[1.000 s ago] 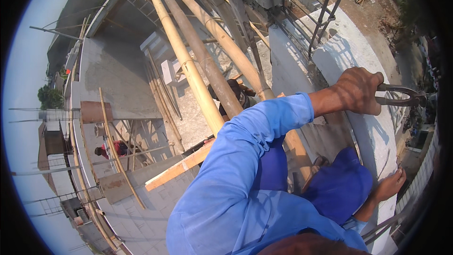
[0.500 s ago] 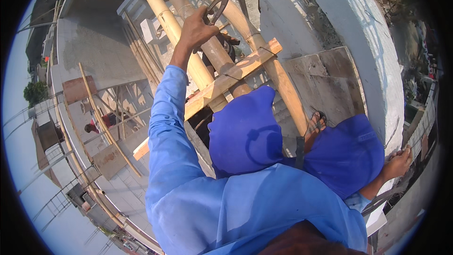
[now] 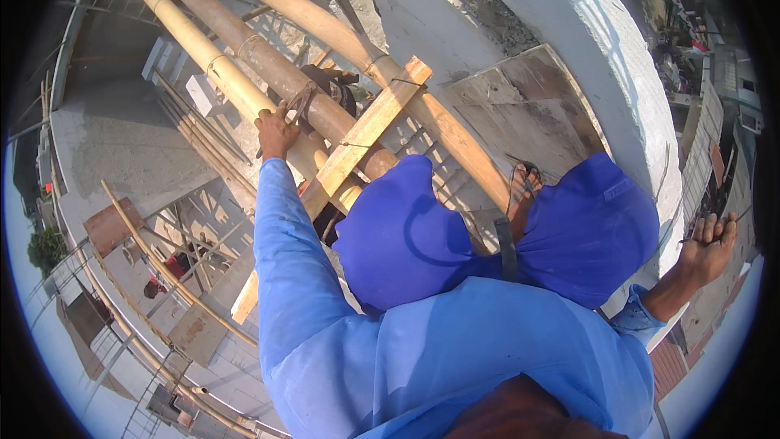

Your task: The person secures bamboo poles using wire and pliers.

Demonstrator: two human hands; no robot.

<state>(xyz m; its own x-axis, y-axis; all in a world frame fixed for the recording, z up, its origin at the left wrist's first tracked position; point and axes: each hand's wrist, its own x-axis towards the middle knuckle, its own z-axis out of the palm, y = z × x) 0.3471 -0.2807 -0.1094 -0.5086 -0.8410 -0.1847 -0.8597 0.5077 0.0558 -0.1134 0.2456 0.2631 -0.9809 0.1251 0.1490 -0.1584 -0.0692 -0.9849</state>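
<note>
bamboo pole (image 3: pixel 187 35) on the left, with no tie to be made out where crossed by a sawn plank (image 3: pixel 378 118); by judgement, the unfinished spot. just beyond that crossing, the left hand (image 3: pixel 276 134), fingers bent over the bamboo and closed around pincers (image 3: pixel 302 103). then the middle pole (image 3: pixel 280 73), bound to the plank by a dark tie (image 3: pixel 351 145), seemingly done. then the right pole (image 3: pixel 453 145), with another dark tie (image 3: pixel 406 83) near the plank's far end, seemingly done too. at the right, past the white wall (image 3: pixel 605 41), the right hand (image 3: pixel 705 252), well apart from the poles, fingers curled in and apparently pinching thin dark wire (image 3: pixel 744 213), by guess not yet tied to anything.

hard to make out, again from the left: a red-clad person (image 3: pixel 175 265), small and half lost. behind the blue sleeve (image 3: pixel 288 228), the stretch of plank leading to a pale timber end (image 3: pixel 244 299) farther left and nearer; probably one piece, cannot be sure. inside the left hand, the pincer handles. in the gap between the middle and right poles, a dark shape (image 3: pixel 331 77), perhaps someone below. under the blue trousers (image 3: pixel 398 236), the near ends of the left and middle poles. within the right fingers, the grip on the wire, too small to tell.
</note>
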